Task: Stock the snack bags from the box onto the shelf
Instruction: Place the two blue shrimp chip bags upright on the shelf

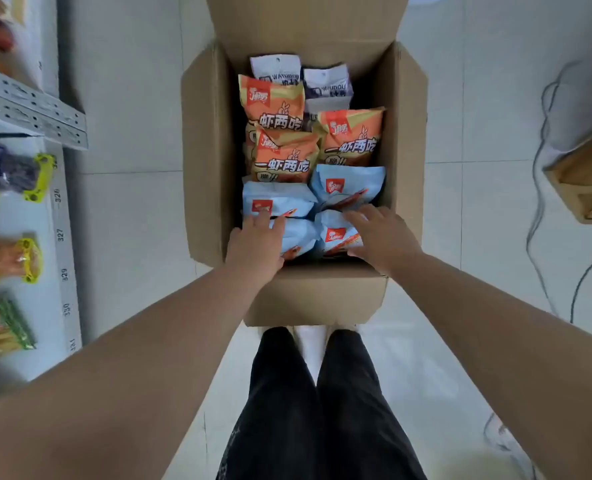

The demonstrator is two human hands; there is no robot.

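Box: orange bags, blue bags | L hand, R hand on blue

Your left hand and right hand are bare, and so are both forearms up to the frame edge. You wear black trousers, plain, with faint pale speckling on the left thigh. A white shape shows between the trouser hems (too blurred to tell whether it is footwear).
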